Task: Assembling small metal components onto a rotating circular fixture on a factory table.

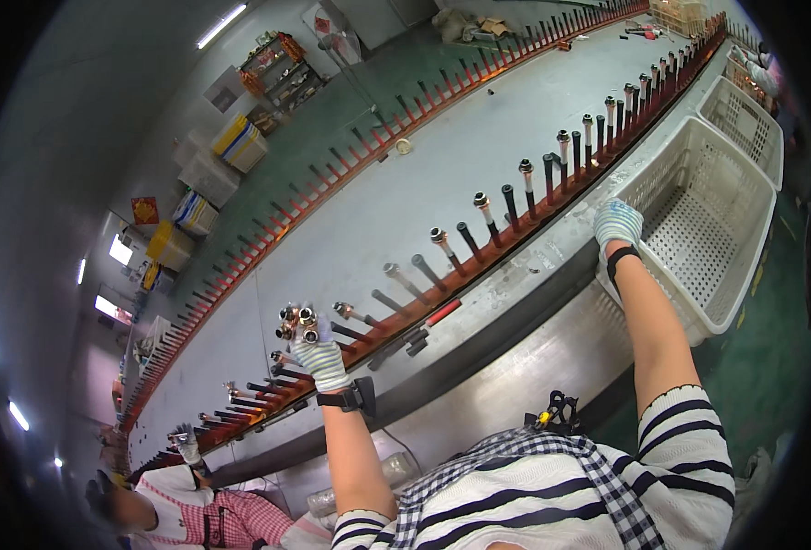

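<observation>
along the long grey table [396, 202], the gloved left hand [321, 359] grips a bunch of metal fittings [297, 323] above the red peg rail [479, 261]; the right hand [617, 223] rests closed on the table edge beside a white crate [699, 229]; yellow-topped boxes [239, 142] and a red sign [144, 210] line the far wall

left hand [321, 359] w/ metal fittings [297, 323]

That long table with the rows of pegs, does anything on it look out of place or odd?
Mostly orderly. One red-handled tool lies loose along the table's near edge instead of standing like the pegs. The left hand grips a bundle of metal fittings; the right hand rests by the white basket.
</observation>
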### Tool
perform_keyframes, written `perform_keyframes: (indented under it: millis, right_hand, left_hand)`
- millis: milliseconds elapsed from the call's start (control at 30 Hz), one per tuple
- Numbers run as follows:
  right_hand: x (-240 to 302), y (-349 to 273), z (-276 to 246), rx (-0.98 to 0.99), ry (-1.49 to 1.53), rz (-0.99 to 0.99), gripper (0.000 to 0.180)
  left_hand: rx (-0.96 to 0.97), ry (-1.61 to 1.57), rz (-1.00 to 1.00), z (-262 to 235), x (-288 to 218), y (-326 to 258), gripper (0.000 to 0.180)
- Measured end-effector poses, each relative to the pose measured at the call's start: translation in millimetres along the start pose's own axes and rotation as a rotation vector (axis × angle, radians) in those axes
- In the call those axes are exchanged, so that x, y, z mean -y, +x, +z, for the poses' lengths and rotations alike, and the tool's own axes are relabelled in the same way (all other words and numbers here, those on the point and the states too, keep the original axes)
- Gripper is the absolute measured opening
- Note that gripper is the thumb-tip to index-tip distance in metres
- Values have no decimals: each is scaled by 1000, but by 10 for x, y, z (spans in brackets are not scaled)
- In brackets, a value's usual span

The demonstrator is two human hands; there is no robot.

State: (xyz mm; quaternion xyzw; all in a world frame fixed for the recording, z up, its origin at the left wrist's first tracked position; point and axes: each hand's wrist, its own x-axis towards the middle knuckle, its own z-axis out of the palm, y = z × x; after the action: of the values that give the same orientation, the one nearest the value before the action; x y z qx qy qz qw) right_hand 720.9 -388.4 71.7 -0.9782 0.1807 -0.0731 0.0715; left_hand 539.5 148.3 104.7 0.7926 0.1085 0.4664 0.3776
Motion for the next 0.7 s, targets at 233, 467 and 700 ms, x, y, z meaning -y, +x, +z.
perform_keyframes:
  millis: [233, 467, 700]
  right_hand:
    - [21, 1, -36, 9, 25, 23, 21]
    - [42, 24, -37, 41, 17, -3, 20]
    - [-42, 66, 32, -29, 22, -1, 23]
  left_hand:
    - [432, -84, -48, 546, -419, -606, 20]
    - [486, -281, -32, 382, -123, -316, 38]
    - [535, 169, 475, 504, -902, -280, 22]
